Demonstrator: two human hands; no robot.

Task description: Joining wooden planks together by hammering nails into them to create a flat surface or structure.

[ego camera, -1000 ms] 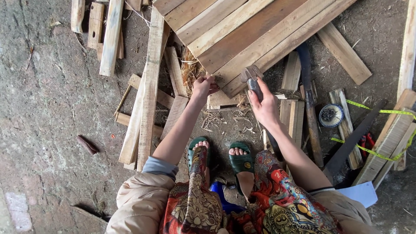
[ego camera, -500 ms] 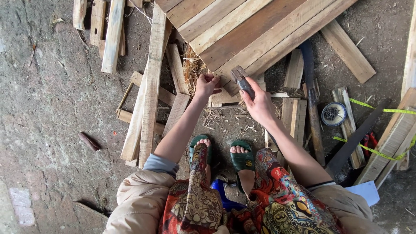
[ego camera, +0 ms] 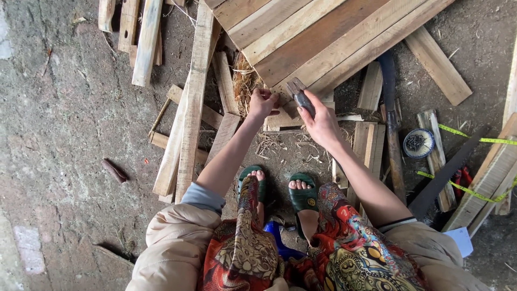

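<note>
My feet in green sandals rest on the dirt just below me. Beyond them, my right hand is clenched round the handle of a hammer, its head tilted up over the near edge of the wooden panel. My left hand sits just beside it to the left, fingers pinched together at that same edge; what they pinch is too small to tell. The hammer head lies between my two hands. Off to the right lie a round tin of nails and a yellow tape measure. Loose planks lie to the left.
</note>
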